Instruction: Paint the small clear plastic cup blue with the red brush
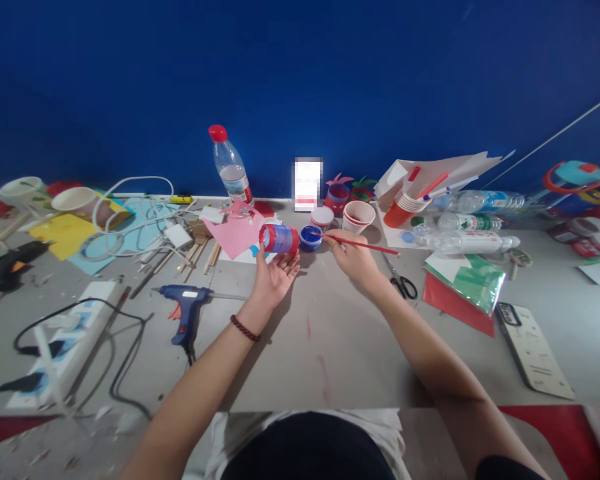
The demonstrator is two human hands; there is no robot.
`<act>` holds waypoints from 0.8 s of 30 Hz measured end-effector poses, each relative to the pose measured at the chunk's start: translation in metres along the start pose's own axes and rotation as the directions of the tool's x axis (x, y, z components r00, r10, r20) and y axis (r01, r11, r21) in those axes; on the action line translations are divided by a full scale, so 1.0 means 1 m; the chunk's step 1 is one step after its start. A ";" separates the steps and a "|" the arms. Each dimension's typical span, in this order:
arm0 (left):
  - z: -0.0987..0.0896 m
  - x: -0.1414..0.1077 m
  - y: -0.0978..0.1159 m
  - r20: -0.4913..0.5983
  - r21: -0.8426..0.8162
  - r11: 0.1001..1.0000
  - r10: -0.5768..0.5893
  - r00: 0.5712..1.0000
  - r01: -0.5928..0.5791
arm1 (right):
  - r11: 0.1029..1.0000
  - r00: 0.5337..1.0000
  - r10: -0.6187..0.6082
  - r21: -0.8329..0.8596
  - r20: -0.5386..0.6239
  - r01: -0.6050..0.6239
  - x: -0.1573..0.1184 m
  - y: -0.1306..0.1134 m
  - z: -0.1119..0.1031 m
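My left hand (276,270) grips a small cylinder (280,239) painted red at both ends and blue-purple round the middle. It lies sideways, thumb at its left end and fingers below it. A thin red paintbrush (365,245) is pinched in my right hand (353,257), its tip at the mouth of a small jar of blue paint (311,237). Just behind the jar lies a round pale lid (322,215). To its right stands a paper cup (359,216) with a red rim band.
A blue glue gun (183,303) and white power strip (70,340) with cables lie left. A bottle (231,167) stands behind pink paper (235,233). Scissors (404,287), plastic bottles (470,241) and stacked cups with pens (403,208) are right. Two painted cups (337,193) stand at the wall.
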State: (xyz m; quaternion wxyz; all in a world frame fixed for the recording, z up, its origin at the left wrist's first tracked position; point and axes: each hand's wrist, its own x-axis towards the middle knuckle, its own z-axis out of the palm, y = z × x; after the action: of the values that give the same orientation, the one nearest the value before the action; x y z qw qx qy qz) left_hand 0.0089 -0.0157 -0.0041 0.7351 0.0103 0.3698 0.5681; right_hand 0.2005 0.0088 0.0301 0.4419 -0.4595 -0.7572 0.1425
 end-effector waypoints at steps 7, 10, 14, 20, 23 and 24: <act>0.001 -0.001 0.001 -0.009 -0.008 1.000 -0.004 1.000 0.003 | 0.999 1.000 0.009 0.046 0.000 -0.009 0.000 -0.002 -0.001; 0.000 -0.001 0.001 -0.010 -0.008 1.000 -0.003 1.000 0.003 | 1.000 1.000 0.014 0.021 -0.011 -0.014 -0.002 -0.001 0.001; -0.001 0.001 0.001 -0.008 -0.013 1.000 0.005 1.000 -0.005 | 0.997 0.998 0.046 0.061 0.031 -0.048 0.000 -0.003 0.001; 0.002 -0.003 0.004 -0.019 -0.025 1.000 -0.008 1.000 0.007 | 0.992 0.994 0.050 0.121 -0.094 -0.039 0.004 -0.013 -0.012; 0.003 -0.006 0.005 -0.018 -0.031 0.999 -0.020 1.000 0.019 | 0.992 0.982 0.044 0.128 -0.184 -0.020 -0.001 -0.022 -0.015; 0.003 -0.006 0.005 -0.011 -0.032 0.999 -0.022 1.000 0.022 | 0.992 0.980 0.017 0.127 -0.198 0.008 -0.003 -0.026 -0.015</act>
State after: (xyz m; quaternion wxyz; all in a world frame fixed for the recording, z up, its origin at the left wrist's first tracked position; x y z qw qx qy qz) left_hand 0.0058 -0.0177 0.0040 0.7392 -0.0090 0.3650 0.5659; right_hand 0.1981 -0.0108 0.0530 0.5432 -0.4440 -0.6977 0.1447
